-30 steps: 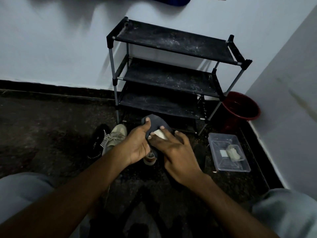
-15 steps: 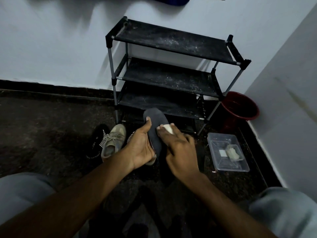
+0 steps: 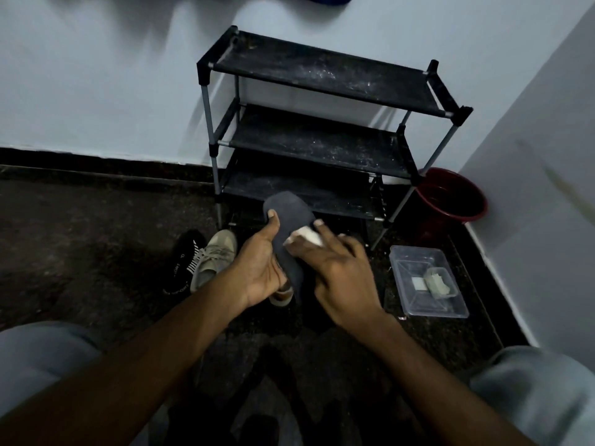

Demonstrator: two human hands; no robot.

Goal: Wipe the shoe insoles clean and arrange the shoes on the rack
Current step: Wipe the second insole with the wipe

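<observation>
Fingers (image 3: 325,232) of right hand (image 3: 341,278) pinch white wipe (image 3: 307,235) against dark insole (image 3: 289,220). Left hand (image 3: 260,268) grips insole, thumb on its edge, other fingers curled behind. Insole held upright in mid-air, toe end at 12 o'clock, in front of rack (image 3: 322,140). Beige shoe (image 3: 214,257) and black shoe (image 3: 183,262) on floor at 9 o'clock of hands. Clear tray (image 3: 415,309) at 3 o'clock, red bucket (image 3: 450,201) at 2 o'clock.

White lettering along the side and sole edge of the black shoe (image 3: 182,267), at nine o'clock of the beige sneaker (image 3: 215,256), too small and blurred to read, no other legible text
</observation>
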